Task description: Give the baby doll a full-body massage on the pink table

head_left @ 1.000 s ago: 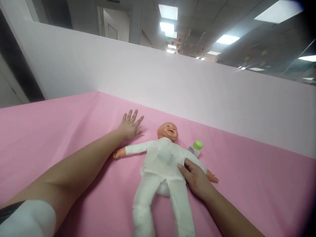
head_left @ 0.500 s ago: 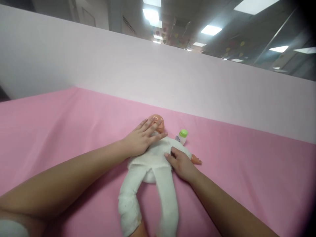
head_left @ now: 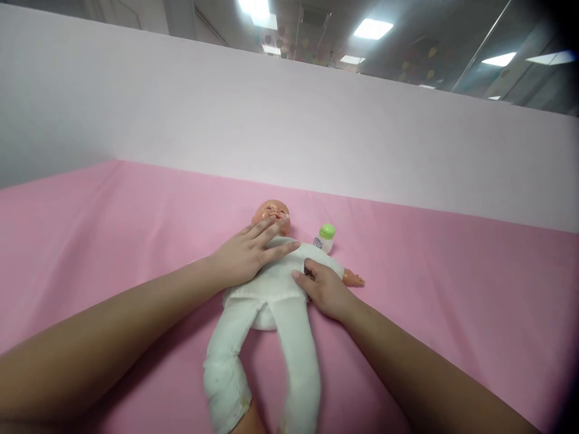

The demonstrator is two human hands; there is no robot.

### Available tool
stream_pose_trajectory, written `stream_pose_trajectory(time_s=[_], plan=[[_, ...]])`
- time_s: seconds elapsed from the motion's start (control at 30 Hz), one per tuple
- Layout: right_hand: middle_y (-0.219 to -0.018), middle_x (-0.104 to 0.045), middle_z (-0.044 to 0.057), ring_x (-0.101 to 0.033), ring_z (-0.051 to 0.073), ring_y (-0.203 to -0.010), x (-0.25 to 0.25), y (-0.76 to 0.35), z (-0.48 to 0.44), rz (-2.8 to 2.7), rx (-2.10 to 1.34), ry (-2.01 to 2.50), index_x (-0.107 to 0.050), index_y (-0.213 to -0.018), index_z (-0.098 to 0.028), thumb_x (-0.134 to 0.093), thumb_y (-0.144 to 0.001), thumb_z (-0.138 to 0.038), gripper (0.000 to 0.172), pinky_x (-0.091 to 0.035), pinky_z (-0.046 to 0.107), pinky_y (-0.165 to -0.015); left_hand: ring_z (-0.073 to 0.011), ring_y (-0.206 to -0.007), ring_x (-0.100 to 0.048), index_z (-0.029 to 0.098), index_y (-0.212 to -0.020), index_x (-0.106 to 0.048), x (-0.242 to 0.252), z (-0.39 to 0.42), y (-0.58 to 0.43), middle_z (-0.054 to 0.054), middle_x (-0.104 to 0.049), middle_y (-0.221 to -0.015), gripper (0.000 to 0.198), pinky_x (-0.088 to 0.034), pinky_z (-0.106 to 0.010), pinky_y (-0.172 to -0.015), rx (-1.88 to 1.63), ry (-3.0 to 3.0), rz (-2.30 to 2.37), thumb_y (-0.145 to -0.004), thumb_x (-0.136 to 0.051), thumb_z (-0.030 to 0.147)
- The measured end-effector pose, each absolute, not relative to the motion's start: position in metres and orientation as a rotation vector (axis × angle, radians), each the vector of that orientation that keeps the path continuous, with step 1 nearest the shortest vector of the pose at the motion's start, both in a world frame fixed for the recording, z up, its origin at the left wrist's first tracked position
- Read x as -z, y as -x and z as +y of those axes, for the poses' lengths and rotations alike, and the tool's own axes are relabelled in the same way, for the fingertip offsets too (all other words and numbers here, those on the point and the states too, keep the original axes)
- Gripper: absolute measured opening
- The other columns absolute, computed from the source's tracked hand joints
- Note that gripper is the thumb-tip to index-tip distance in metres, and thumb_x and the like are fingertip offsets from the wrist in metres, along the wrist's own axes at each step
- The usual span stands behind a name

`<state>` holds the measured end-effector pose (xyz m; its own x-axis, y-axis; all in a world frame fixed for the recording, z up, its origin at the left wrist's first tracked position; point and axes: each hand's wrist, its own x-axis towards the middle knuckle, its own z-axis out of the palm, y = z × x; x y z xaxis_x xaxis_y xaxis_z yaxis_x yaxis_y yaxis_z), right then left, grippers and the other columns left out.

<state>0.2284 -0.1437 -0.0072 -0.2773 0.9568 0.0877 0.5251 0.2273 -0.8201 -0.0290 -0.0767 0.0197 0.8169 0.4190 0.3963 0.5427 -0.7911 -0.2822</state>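
Observation:
A baby doll (head_left: 266, 307) in a white cloth suit lies on its back, legs toward me. My left hand (head_left: 246, 250) lies across its upper chest, fingers spread and stretched out, the tips reaching over the chin and lower part of the doll's head (head_left: 271, 209). At the torso's right side, just below the doll's outstretched arm, my right hand (head_left: 328, 289) has its thumb on the white cloth and its fingers curled against the side. Part of those fingers is hidden. Beside the doll's shoulder stands a small clear bottle with a green cap (head_left: 325, 237).
Pink sheeting (head_left: 429, 313) with soft folds covers the surface under the doll. Behind it rises a white padded wall (head_left: 289, 132). Above the wall is glass (head_left: 407, 54) with ceiling lights showing.
The view has shifted a little, and more of the doll's head now shows as my left fingers sit slightly lower on it. My right hand stays at the doll's side.

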Motion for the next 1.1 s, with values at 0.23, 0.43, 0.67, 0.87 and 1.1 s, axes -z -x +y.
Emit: stream_pose_trajectory(time_s=[0.23,0.43,0.67,0.87,1.1], plan=[[-0.074,-0.057,-0.003,-0.054,0.017,-0.069,0.0057,-0.2274,-0.145,-1.906,-0.919,1.351,-0.053,-0.084,-0.023,-0.054,-0.099,-0.056,0.037,-0.04,0.031,-0.063,-0.0382,-0.156,-0.027,0.039,-0.164,-0.029,-0.019,-0.0756,0.0286,-0.009,-0.006,-0.175,0.067,-0.035,-0.053,-0.12,0.414,2.637,-0.771,-0.103,-0.046,0.016],[-0.075,-0.053,-0.003,-0.051,0.017,-0.071,0.0073,-0.2277,-0.1443,-1.906,-0.9,1.362,-0.048,-0.079,-0.023,-0.054,-0.099,-0.058,0.041,-0.039,0.031,-0.064,-0.0373,-0.156,-0.028,0.037,-0.164,-0.03,-0.0186,-0.076,0.0284,-0.01,-0.014,-0.174,0.066,-0.035,-0.053,-0.12,0.405,2.646,-0.78,-0.103,-0.048,0.02],[-0.073,-0.047,-0.004,-0.045,0.017,-0.069,0.0071,-0.2286,-0.1453,-1.899,-0.915,1.37,-0.043,-0.076,-0.023,-0.054,-0.098,-0.06,0.044,-0.037,0.031,-0.062,-0.0341,-0.157,-0.026,0.036,-0.163,-0.032,-0.02,-0.0786,0.0278,-0.009,-0.017,-0.174,0.063,-0.033,-0.05,-0.122,0.394,2.637,-0.796,-0.104,-0.046,0.02],[-0.072,-0.045,-0.005,-0.044,0.016,-0.067,0.0073,-0.2283,-0.1457,-1.904,-0.91,1.407,-0.039,-0.075,-0.024,-0.054,-0.097,-0.059,0.045,-0.036,0.03,-0.062,-0.0333,-0.157,-0.026,0.036,-0.163,-0.033,-0.0199,-0.0788,0.0272,-0.009,-0.019,-0.173,0.06,-0.035,-0.049,-0.121,0.394,2.644,-0.806,-0.106,-0.045,0.023],[-0.071,-0.044,-0.005,-0.043,0.016,-0.068,0.0095,-0.2293,-0.145,-1.915,-0.896,1.416,-0.039,-0.075,-0.024,-0.054,-0.098,-0.06,0.045,-0.036,0.03,-0.063,-0.0355,-0.153,-0.034,0.033,-0.16,-0.04,-0.021,-0.0803,0.0266,-0.011,-0.035,-0.168,0.055,-0.039,-0.051,-0.117,0.356,2.627,-0.804,-0.105,-0.045,0.024]])
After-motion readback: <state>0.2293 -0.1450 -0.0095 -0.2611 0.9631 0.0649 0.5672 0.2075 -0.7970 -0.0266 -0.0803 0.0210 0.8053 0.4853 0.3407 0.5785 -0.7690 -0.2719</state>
